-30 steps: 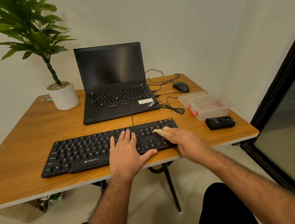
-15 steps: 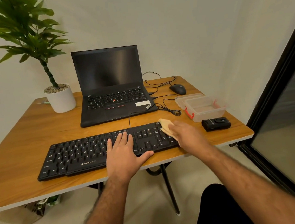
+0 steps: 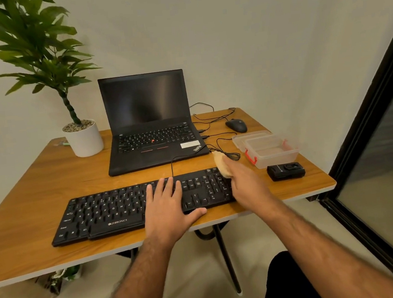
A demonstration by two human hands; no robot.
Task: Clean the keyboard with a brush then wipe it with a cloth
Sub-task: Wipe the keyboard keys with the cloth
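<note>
Black keyboard (image 3: 106,211) lies along the near edge of the wooden table (image 3: 39,181), angled a bit, left end nearer.

Left hand (image 3: 169,208) flat on the keyboard, right of centre: fingers straight and spread over the keys, thumb out along the near edge. Holds nothing, just presses down.

Right hand (image 3: 246,182) is at the keyboard's far right corner, by the number pad. It grips a small beige cloth (image 3: 221,164); the cloth sticks out past the fingers toward the far side, over the corner keys and the table just beyond. Motion blur here, so can't tell whether the cloth touches the keys.

Keyboard cable (image 3: 172,165) runs from its far edge toward the laptop.

Rest of the table:
- open black laptop (image 3: 151,129), screen dark, just beyond the keyboard
- white pot with green plant (image 3: 84,139), far left
- black mouse (image 3: 236,125), far right, loose cables beside it
- clear plastic box (image 3: 271,151) with red clips, right side, lid next to it
- small black device (image 3: 286,171) near the right edge, just nearer than the box

No brush in view.
</note>
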